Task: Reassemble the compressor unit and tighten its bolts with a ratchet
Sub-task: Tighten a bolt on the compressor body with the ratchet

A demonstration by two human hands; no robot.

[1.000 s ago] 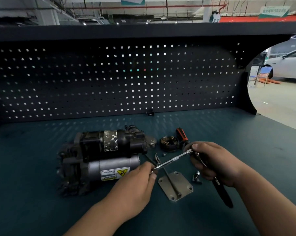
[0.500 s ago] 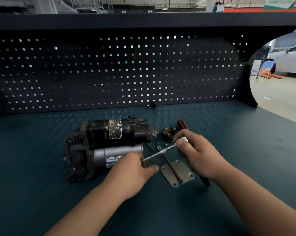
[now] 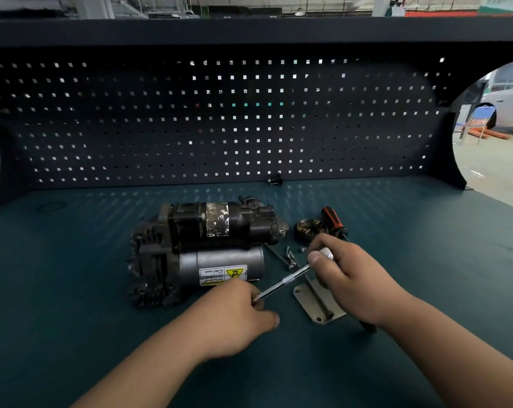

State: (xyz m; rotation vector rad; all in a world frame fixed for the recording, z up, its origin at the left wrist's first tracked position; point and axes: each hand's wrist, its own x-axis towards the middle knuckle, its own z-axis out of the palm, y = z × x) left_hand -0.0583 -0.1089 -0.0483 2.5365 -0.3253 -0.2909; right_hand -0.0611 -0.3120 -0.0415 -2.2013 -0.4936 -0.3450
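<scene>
Right hand [image 3: 352, 278] gripping ratchet [image 3: 326, 254] at head, left hand [image 3: 234, 316] pinching extension bar [image 3: 287, 279] tip, beside compressor [image 3: 208, 248]; plate [image 3: 311, 301] lying on surface [image 3: 426, 260] beneath.

— What backs the teal tabletop [image 3: 426, 245]?
— A dark pegboard [image 3: 161, 128], with daylight showing through its square holes, under a dark top ledge [image 3: 249, 30].
— And far right?
— Past the side panel's curved edge there is a pale floor [image 3: 491, 166], a blue chair [image 3: 482, 113] and part of a white car [image 3: 511, 107].
— Above?
— Ceiling pipes, blurred.
</scene>
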